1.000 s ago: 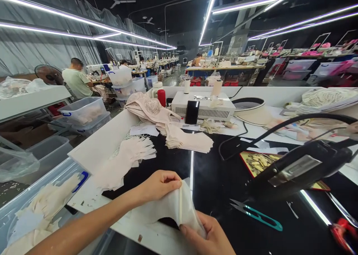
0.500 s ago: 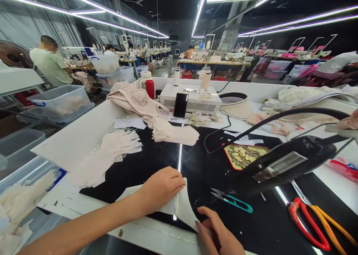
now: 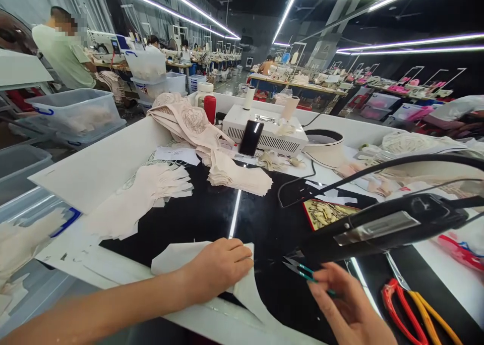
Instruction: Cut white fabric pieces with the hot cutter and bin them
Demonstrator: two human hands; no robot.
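The left hand [image 3: 223, 267] had best press the pale fabric piece [image 3: 176, 256] flat while the right hand [image 3: 348, 302] handles the teal snips [image 3: 301, 270] behind their blades. The left's fingers are curled closed over the fabric at the worktop's [image 3: 174, 224] near edge; the right is half open, fingertips at the snips' handle, grip unclear.

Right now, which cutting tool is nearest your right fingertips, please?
The teal snips, at the fingertips of the right hand; the red and orange scissors lie farther right.

left hand [image 3: 225, 267]: palm down, curled | right hand [image 3: 348, 302]: thumb near forefinger
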